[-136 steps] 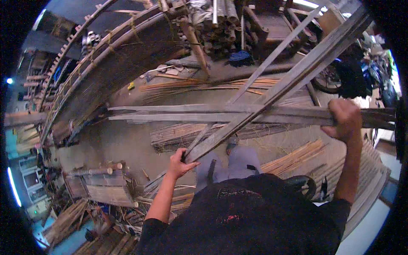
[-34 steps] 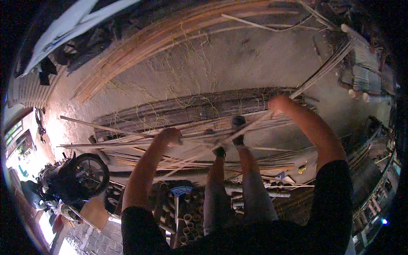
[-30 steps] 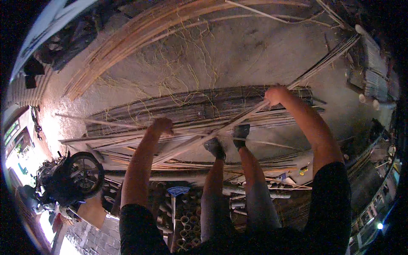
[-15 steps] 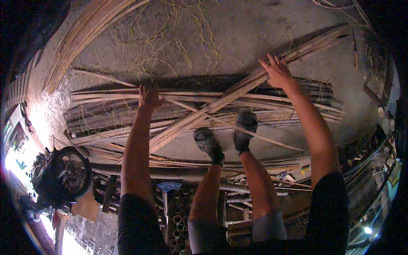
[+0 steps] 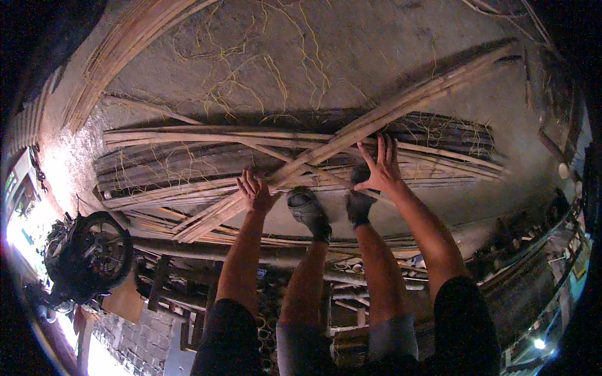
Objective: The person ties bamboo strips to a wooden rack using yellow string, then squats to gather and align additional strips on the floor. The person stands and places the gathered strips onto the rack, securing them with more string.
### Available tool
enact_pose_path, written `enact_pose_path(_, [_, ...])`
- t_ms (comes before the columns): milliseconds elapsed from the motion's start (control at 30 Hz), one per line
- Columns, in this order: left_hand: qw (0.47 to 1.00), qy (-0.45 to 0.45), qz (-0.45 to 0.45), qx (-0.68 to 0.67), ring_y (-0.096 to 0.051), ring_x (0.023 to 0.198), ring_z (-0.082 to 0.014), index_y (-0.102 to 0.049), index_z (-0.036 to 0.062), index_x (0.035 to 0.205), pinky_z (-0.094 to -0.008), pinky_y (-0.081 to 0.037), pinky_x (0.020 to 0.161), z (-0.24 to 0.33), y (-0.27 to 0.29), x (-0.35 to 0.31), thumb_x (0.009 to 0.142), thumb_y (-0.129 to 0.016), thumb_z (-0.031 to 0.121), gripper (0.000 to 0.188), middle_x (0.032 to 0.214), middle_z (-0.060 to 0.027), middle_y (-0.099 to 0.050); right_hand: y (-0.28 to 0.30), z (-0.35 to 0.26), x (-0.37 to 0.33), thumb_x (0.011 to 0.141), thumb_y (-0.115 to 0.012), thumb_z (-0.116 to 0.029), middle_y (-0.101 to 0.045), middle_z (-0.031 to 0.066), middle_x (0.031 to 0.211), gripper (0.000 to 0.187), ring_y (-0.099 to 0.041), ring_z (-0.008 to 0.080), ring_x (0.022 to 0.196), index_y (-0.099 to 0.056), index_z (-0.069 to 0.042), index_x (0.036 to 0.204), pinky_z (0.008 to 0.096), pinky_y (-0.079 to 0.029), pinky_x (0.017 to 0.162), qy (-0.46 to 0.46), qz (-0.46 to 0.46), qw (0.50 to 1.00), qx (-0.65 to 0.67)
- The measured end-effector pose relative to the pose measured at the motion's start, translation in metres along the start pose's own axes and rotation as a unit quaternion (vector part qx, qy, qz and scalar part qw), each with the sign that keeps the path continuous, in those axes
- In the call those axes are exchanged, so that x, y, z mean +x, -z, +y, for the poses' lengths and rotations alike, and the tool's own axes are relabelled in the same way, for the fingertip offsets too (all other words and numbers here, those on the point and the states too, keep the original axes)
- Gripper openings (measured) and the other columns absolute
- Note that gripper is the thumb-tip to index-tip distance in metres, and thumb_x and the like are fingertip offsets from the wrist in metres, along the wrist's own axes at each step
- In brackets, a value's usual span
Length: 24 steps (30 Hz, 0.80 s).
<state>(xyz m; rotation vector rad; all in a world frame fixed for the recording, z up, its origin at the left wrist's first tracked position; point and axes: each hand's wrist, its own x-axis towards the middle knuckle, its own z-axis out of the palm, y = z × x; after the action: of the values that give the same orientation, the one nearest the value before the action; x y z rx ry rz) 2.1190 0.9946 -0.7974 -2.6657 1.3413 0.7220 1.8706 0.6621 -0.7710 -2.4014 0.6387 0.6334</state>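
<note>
A bundle of long pale wooden or bamboo strips (image 5: 389, 116) lies slantwise from the lower left to the upper right. It crosses over several more strips (image 5: 219, 135) and a dark slatted bundle (image 5: 141, 166) on the ground. My left hand (image 5: 257, 191) is at the lower part of the slanted bundle, fingers spread; whether it touches the strips I cannot tell. My right hand (image 5: 382, 172) is just below the bundle's middle, near my right foot, with its fingers wide apart. Neither hand grips anything. A single thin strip (image 5: 326, 175) passes under the slanted bundle, between my hands.
Thin yellowish strands (image 5: 276, 72) are scattered over the concrete floor beyond the strips. Another curved stack of strips (image 5: 122, 56) is at the far left. A motorbike (image 5: 94, 257) stands at the left. My feet (image 5: 307, 210) are close to the strips.
Both hands have drawn nearer to me and closer together. The left moved right from the far strips; the right came down and left from the slanted bundle, whose lower end has shifted slightly.
</note>
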Motion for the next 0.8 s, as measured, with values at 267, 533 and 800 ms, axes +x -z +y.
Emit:
enact_pose_path(267, [0.997, -0.007, -0.076, 0.026, -0.04, 0.124, -0.0424, -0.047, 0.0041, 0.129, -0.0573, -0.033, 0.101, -0.021, -0.006, -0.002, 0.069, -0.079, 0.028, 0.072, 0.134, -0.0232, -0.04, 0.01, -0.032, -0.009, 0.054, -0.083, -0.059, -0.016, 0.0335, 0.148, 0.122, -0.017, 0.0572, 0.134, -0.02, -0.029, 0.153, 0.0661, -0.015, 0.111, 0.002, -0.025, 1.0, 0.005])
enact_pose_path(533, [0.989, -0.022, -0.137, -0.049, -0.05, 0.115, -0.0413, -0.044, 0.0028, 0.131, -0.0565, -0.038, 0.098, -0.019, 0.026, 0.0, 0.081, -0.066, 0.024, 0.059, 0.125, -0.0236, -0.05, -0.013, 0.008, -0.01, 0.067, -0.078, -0.039, -0.048, 0.0223, 0.116, 0.082, -0.052, 0.043, 0.104, -0.044, -0.011, 0.135, 0.0541, -0.046, 0.086, 0.012, 0.126, 0.992, 0.023])
enact_pose_path(800, [0.986, -0.07, -0.12, -0.087, -0.051, 0.113, -0.041, -0.041, 0.0055, 0.136, -0.0523, -0.039, 0.099, -0.015, 0.032, -0.023, 0.081, -0.064, 0.021, 0.062, 0.123, -0.0225, -0.051, 0.0, 0.028, -0.013, 0.072, -0.077, -0.044, -0.064, 0.0185, 0.102, 0.062, -0.065, 0.0374, 0.084, -0.054, -0.008, 0.117, 0.044, -0.055, 0.07, 0.044, 0.031, 0.998, 0.012])
